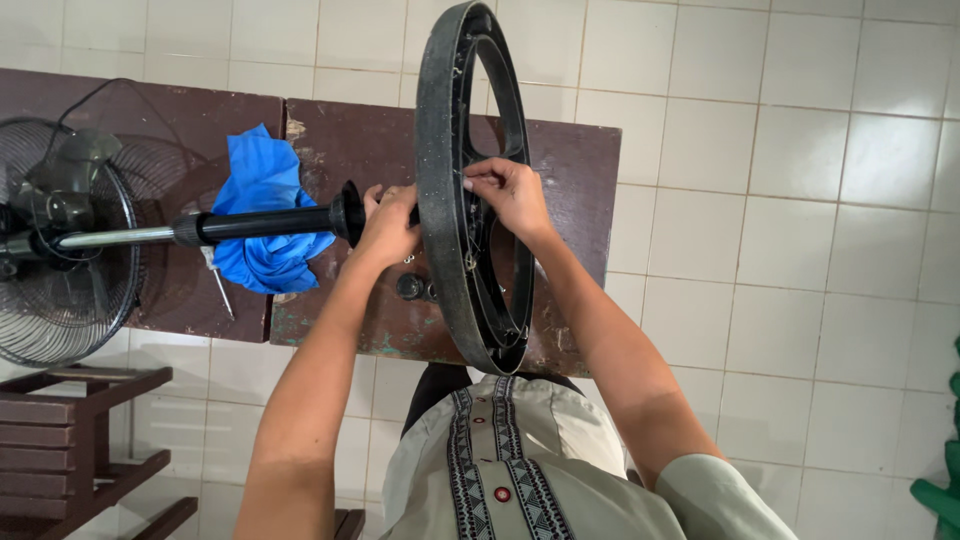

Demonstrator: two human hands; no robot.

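A round black fan base (450, 120) stands on edge over the brown wooden table (580, 170). My left hand (388, 228) grips the black pole (262, 224) where it meets the base's near face. My right hand (508, 192) reaches into the underside of the base, fingers pinched on something small at its hub; I cannot tell what. The pole runs left as a silver tube (115, 238) to the fan head with its wire cage (60, 300), lying on a second table.
A blue cloth (262, 178) lies under the pole, with a screwdriver (218, 290) beside it. A small dark knob (410, 286) sits on the table near the base. A wooden bench (80, 430) stands at lower left. White tiled floor surrounds the tables.
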